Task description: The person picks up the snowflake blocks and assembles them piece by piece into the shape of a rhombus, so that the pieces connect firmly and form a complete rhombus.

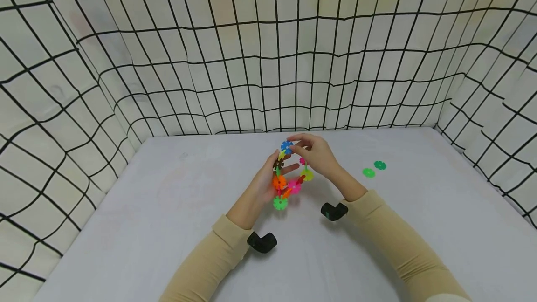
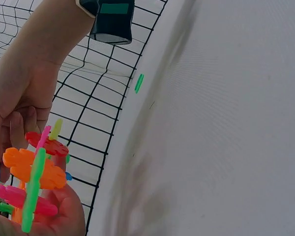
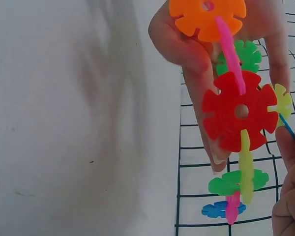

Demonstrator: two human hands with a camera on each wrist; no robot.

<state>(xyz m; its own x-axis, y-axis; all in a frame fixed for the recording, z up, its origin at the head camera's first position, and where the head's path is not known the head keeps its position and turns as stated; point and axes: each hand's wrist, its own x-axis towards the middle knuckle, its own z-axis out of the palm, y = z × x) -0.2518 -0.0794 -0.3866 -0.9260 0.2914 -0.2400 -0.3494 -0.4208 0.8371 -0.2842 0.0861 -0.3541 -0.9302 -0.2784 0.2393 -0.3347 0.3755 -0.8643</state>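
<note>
A chain of notched plastic flower discs (image 1: 295,187), slotted together edge to edge in several colours, hangs in a loop over the white table. My left hand (image 1: 263,185) holds it along the left side, thumb in front and fingers behind. At the top, my right hand (image 1: 318,154) pinches a blue disc (image 1: 287,144) between thumb and fingertips, right at a yellow disc on the chain. A bright green disc (image 1: 280,204) dangles lowest. The right wrist view shows a red disc (image 3: 219,120) and an orange disc (image 3: 187,12) joined by a pink one.
Two loose green discs, one lighter (image 1: 368,173) and one darker (image 1: 380,165), lie on the table (image 1: 168,227) to the right. White walls with a black grid (image 1: 274,59) enclose the back and sides. A black device sticks out by each cuff (image 1: 262,242).
</note>
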